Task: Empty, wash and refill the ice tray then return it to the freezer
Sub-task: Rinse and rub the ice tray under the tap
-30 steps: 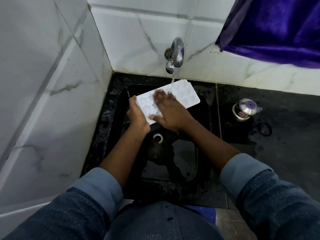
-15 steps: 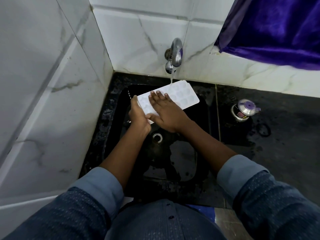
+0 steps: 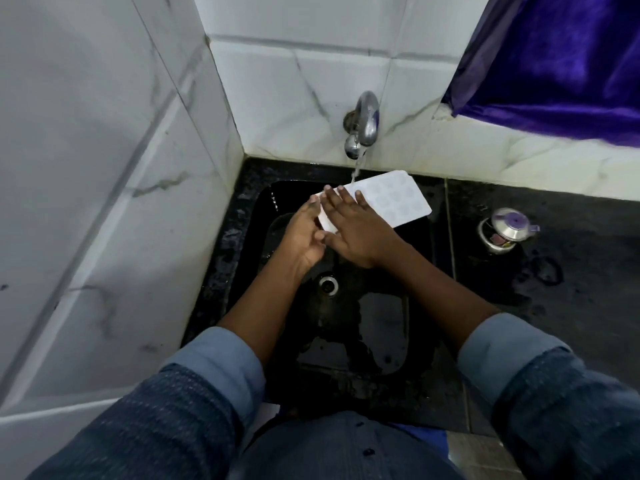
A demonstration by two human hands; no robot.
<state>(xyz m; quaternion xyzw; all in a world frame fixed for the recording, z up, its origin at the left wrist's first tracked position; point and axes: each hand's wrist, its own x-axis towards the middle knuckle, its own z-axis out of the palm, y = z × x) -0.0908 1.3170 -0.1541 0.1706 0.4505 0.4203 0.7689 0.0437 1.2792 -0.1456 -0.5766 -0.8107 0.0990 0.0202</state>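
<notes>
Rinsing the ice tray under the running tap, above the black sink.
Gripped at its near-left end by the left hand, thumb on top, fingers seemingly curled beneath. Pressed just right of that grip by the flat right hand, fingers straight, slid closer to the grip than half a second ago. Long axis pointing away from the grip, up and rightward; stream striking the far edge. Steel pot well right of the grip.
</notes>
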